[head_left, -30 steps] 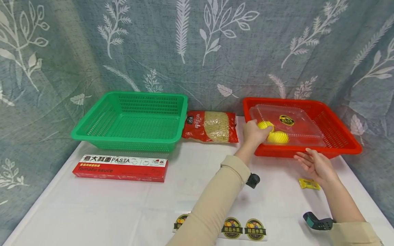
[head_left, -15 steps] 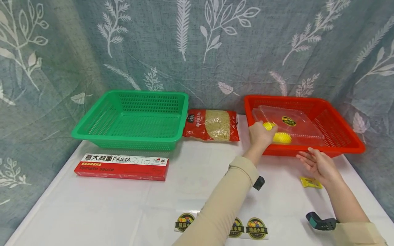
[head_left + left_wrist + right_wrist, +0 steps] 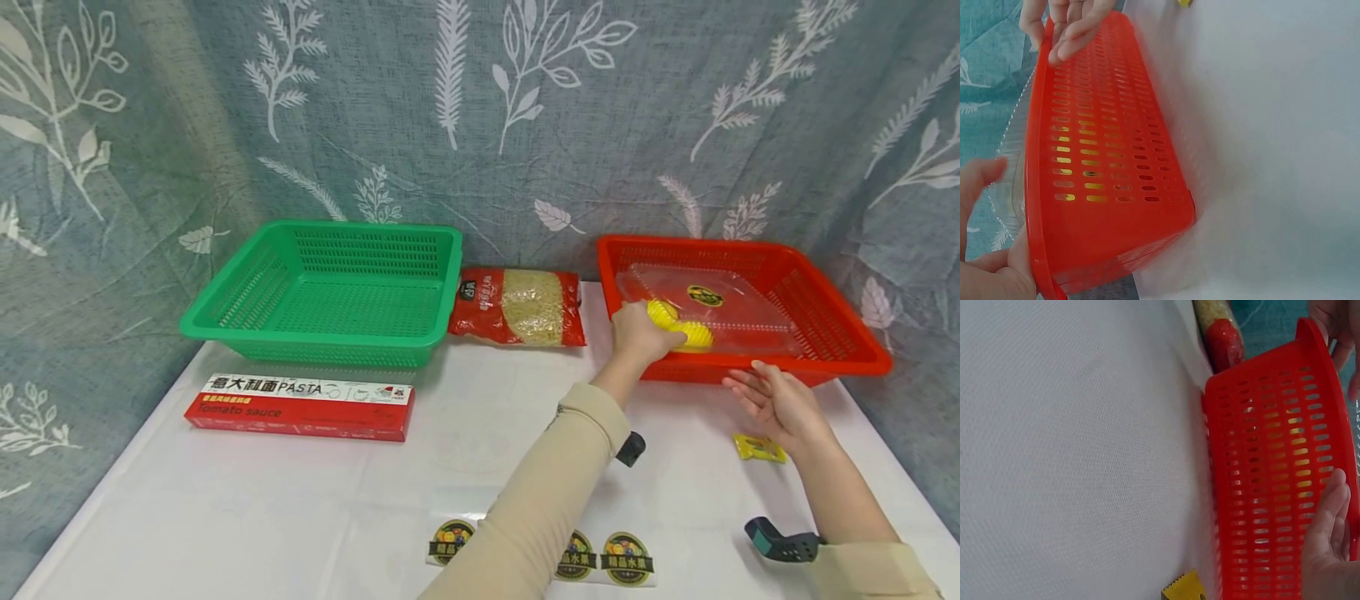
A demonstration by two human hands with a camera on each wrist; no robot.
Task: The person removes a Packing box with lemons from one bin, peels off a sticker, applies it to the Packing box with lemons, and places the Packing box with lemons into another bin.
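Note:
A clear plastic clamshell box [image 3: 738, 304] with a dark round label lies inside the red basket [image 3: 847, 333]. Two yellow ribbed pieces [image 3: 693, 335] show at its near left corner. My left hand [image 3: 641, 333] is at that corner, over the basket's left rim. In the left wrist view, the thumb [image 3: 982, 178] stands away from the rim, and the fingers lie partly hidden behind it. At the basket's front wall, my right hand [image 3: 776, 404] has loosely extended fingers; in the right wrist view, those fingers [image 3: 1329, 509] rest along the wall's outside.
A green basket [image 3: 322, 342] stands at the left, with a red-and-white pasta box [image 3: 300, 408] before it. Between the baskets lies a red pasta bag [image 3: 517, 307]. A small yellow packet [image 3: 759, 448] and round fruit labels [image 3: 627, 558] lie nearer.
The clamshell box has settled slightly lower into the red basket. My left hand has moved a little right and down with it, its thumb easing off the lid. The right hand stays almost still.

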